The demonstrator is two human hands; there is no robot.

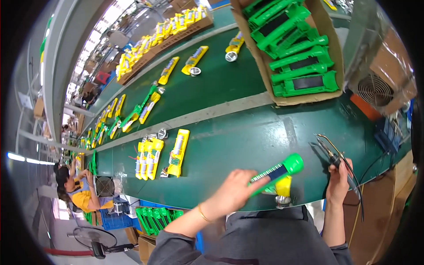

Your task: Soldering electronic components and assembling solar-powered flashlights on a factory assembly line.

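Observation:
My left hand (232,193) grips a green plastic torch shell (279,171) with a dark panel on its side, held tilted above the near edge of the green workbench (247,137). A yellow shell piece (283,186) with a round metal part sits just under it. My right hand (339,179) holds a soldering iron (327,148) with a thin metal tip and a black cable, off to the right of the green shell.
A cardboard box (329,33) of green shells stands at the far right. Yellow torch halves (178,153) lie to the left; more yellow and green parts run along the belt. A small fan unit (375,88) sits right. A person (75,190) works at the left.

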